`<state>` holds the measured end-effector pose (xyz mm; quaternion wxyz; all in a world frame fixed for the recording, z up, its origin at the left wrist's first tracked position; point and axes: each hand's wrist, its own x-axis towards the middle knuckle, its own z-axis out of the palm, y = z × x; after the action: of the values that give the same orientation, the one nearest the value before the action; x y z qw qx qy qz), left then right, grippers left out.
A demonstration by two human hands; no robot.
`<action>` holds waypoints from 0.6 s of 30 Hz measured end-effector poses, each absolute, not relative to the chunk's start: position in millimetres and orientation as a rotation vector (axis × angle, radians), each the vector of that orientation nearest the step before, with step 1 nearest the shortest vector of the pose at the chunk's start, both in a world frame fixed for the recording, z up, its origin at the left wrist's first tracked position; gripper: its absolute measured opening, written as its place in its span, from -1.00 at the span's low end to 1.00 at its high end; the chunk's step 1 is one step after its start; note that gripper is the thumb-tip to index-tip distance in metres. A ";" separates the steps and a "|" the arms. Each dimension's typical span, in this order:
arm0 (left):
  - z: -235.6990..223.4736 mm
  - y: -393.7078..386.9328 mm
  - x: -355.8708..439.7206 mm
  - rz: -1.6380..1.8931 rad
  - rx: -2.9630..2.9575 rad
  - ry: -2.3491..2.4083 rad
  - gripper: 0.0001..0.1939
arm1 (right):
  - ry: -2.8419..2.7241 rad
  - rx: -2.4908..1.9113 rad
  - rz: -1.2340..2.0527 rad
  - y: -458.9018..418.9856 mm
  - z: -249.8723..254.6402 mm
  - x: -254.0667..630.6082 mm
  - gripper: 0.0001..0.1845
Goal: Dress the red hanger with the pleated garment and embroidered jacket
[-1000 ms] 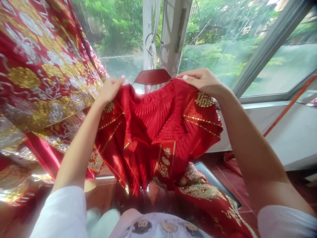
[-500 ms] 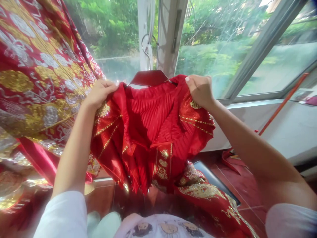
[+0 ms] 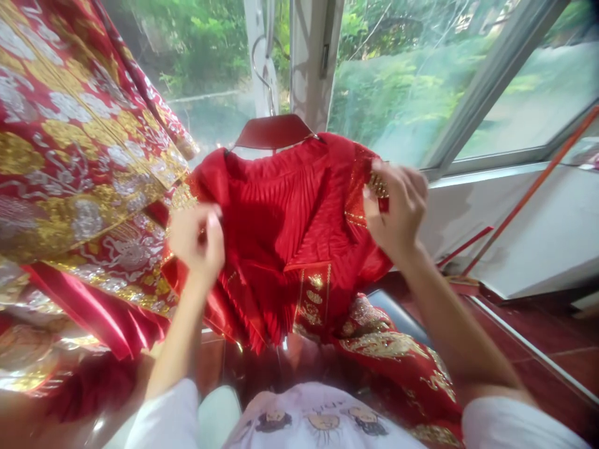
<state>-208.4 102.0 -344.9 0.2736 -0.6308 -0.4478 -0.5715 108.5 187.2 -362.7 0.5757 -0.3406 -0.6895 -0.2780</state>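
A red pleated garment (image 3: 281,199) with gold beading and embroidery hangs on a hanger with a red neck piece (image 3: 276,131). My left hand (image 3: 196,240) is in front of its left shoulder, slightly blurred, with thumb and loosely curled fingers apart and no cloth visible between them. Close to the beaded right shoulder is my right hand (image 3: 397,209), its thumb and index finger apart; whether its fingertips touch the cloth I cannot tell. The hanger's metal hook (image 3: 262,68) rises above the collar, in front of the window frame.
A red garment with gold and silver embroidery (image 3: 79,143) hangs at left, a pink-red satin strip (image 3: 98,312) below it. More gold-embroidered red cloth (image 3: 393,355) lies at lower right. Windows (image 3: 421,100) stand behind. A red pole (image 3: 533,190) leans by the white wall (image 3: 528,231).
Both hands have let go of the garment's shoulders. The left has moved down, the right outward and slightly down. The garment now hangs from the hanger, its shoulders spread on it.
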 end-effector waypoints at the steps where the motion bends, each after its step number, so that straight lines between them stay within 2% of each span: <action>1: -379.1 86.9 -199.8 -1.560 -1.777 -1.262 -0.68 | -1.536 -0.787 -0.613 172.6 -387.2 105.1 -0.66; 4: -484.0 64.7 -170.3 -1.459 -2.171 -1.675 -0.61 | -1.345 -0.887 -0.453 131.1 -464.8 82.3 -0.89; 7: -554.6 80.4 -142.6 -1.476 -2.114 -1.909 -0.76 | -1.392 -1.048 -0.184 102.5 -527.7 43.2 -0.84; 10: -582.2 114.0 -127.7 -1.613 -1.867 -2.262 -0.63 | -1.465 -1.154 0.327 90.8 -566.3 4.7 -0.77; 12: -590.1 130.8 -125.0 -1.671 -1.824 -2.391 -0.71 | -1.456 -1.189 0.671 89.8 -580.6 -11.3 -0.70; 14: -598.4 135.0 -125.1 -1.697 -1.887 -2.418 -0.81 | -1.432 -1.222 0.802 91.3 -588.2 -18.4 -0.66; 18: -621.9 108.5 -122.5 -1.845 -2.029 -2.460 -0.79 | -1.420 -1.315 0.958 91.0 -589.4 -21.6 -0.60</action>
<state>-122.5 108.5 -621.9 -0.2679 -0.5307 -0.6432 -0.4826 -21.6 91.0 -589.4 0.4716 -0.5370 -0.5798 0.3912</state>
